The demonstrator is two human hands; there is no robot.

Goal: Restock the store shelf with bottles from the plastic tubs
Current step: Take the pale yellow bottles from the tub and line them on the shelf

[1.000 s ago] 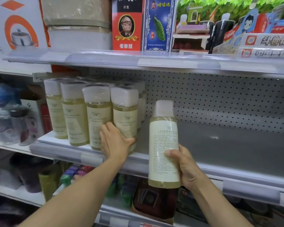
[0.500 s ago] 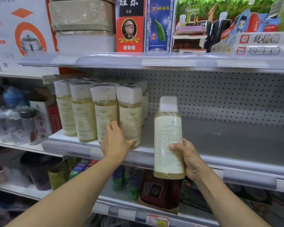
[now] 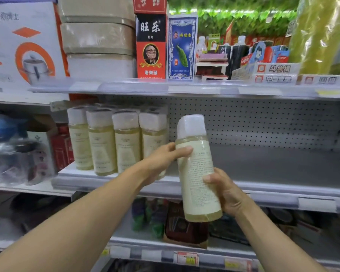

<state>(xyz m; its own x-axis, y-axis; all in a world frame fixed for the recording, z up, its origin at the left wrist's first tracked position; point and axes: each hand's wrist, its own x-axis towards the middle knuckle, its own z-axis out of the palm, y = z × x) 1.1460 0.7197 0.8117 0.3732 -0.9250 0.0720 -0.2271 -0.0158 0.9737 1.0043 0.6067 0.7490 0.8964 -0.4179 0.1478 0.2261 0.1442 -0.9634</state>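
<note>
We are now wrapping our left hand point(image 3: 161, 160), moved off the shelved bottles point(image 3: 114, 142) at nine o'clock, around the bottle point(image 3: 198, 173) our right hand point(image 3: 224, 191) is gripping, readying placement.

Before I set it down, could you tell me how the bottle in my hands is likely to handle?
The bottle looks nearly full, so probably heavy for its size. It is tall and narrow, so apt to tip if nudged. Its shrink wrap looks glossy, possibly slippery; right hand and left hand both hold it.
</note>
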